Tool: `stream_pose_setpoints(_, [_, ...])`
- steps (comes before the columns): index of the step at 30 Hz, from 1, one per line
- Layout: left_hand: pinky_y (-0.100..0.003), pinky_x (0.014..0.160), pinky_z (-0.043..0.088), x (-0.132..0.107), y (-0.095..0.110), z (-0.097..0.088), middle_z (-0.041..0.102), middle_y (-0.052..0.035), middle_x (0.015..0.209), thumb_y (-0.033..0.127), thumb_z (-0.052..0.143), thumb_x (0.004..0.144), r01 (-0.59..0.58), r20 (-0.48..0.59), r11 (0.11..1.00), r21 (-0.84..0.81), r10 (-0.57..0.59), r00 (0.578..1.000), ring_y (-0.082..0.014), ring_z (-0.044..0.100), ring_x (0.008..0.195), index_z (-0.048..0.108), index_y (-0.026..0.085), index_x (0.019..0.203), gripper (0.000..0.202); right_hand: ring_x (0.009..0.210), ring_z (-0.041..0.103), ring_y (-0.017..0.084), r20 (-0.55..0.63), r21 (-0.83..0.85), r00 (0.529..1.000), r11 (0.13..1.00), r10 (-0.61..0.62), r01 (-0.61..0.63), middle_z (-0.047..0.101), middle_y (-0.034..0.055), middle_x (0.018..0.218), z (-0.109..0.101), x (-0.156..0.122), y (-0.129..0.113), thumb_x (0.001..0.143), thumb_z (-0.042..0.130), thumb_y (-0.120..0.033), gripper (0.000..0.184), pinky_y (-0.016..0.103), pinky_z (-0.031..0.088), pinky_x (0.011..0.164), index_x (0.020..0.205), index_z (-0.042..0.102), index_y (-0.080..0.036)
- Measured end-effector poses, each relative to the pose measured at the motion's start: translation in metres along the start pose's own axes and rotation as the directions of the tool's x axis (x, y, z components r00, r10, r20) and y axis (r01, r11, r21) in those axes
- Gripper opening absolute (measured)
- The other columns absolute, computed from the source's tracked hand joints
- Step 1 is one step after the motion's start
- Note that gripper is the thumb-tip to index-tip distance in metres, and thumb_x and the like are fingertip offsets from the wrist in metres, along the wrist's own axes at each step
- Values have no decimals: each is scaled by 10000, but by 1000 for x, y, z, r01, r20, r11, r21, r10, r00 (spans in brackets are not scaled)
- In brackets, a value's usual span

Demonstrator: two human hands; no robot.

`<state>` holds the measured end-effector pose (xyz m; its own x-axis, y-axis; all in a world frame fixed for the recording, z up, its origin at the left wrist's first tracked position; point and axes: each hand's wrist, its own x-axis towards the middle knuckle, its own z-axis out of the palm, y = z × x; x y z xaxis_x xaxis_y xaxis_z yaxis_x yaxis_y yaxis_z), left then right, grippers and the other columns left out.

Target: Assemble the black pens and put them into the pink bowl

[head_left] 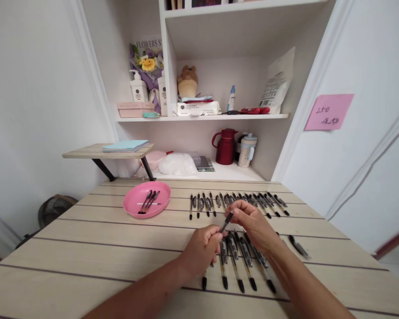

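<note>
My left hand [202, 248] is closed round the lower part of a black pen [226, 221], which slants up to the right. My right hand [252, 221] pinches the pen's upper end with its fingertips. Both hands hover over a near row of several black pens [246, 263] lying on the wooden table [86, 248]. A farther row of several pens and caps [239, 201] lies across the table behind the hands. To the left sits a pink dish [133, 206] with a few pens in it.
One pen [299, 247] lies apart at the right. Behind the table are white shelves [202, 117] with a red jug [225, 146], a mug, bottles and boxes. A small wooden riser [86, 153] with a blue notebook stands at the back left. A pink note [329, 111] is stuck on the right wall.
</note>
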<state>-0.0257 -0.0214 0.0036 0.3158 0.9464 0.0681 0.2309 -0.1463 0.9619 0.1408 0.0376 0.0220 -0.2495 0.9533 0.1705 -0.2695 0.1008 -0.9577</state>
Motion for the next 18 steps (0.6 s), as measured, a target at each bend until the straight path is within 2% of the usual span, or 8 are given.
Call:
stream_pose_setpoints(3, [-176,403,306,0,-2,0,483,34,585,388,353,831,3,6,1000,3,-3,1000,-56,438,404,557,129,996,369,801,548,177,60,33,998,999,37,-39,633,54,885,-1,0,-1,664,649,-382,284,323,420,716,885,635,-204])
stream_pose_setpoints(7, [-177,407,309,0,-2,-1,489,31,591,390,346,833,-5,5,1000,12,5,1000,-55,439,409,563,134,991,370,678,524,126,24,-78,1000,997,-12,13,615,9,748,-4,0,-1,598,713,-315,186,278,409,675,710,631,-192])
stream_pose_setpoints(12, [-178,412,316,0,-1,-1,489,30,591,386,354,828,0,6,1000,20,0,1000,-55,441,410,565,129,993,371,791,549,163,105,-87,994,996,28,-18,631,35,867,-4,-2,-3,621,688,-349,289,305,416,721,866,629,-206])
stream_pose_setpoints(16, [-174,413,311,0,-3,-1,494,27,597,394,345,832,-10,8,1000,29,9,1000,-52,436,411,567,128,974,375,689,528,135,61,-158,998,987,-5,14,614,5,726,-4,-1,-4,578,717,-349,225,288,405,701,710,626,-191])
stream_pose_setpoints(18, [-170,415,306,0,-4,-1,494,27,595,400,342,834,-10,11,1000,23,10,1000,-50,433,411,564,128,969,376,706,530,139,70,-175,998,985,-1,13,618,6,745,-5,-1,-4,574,720,-350,236,287,405,699,724,623,-195])
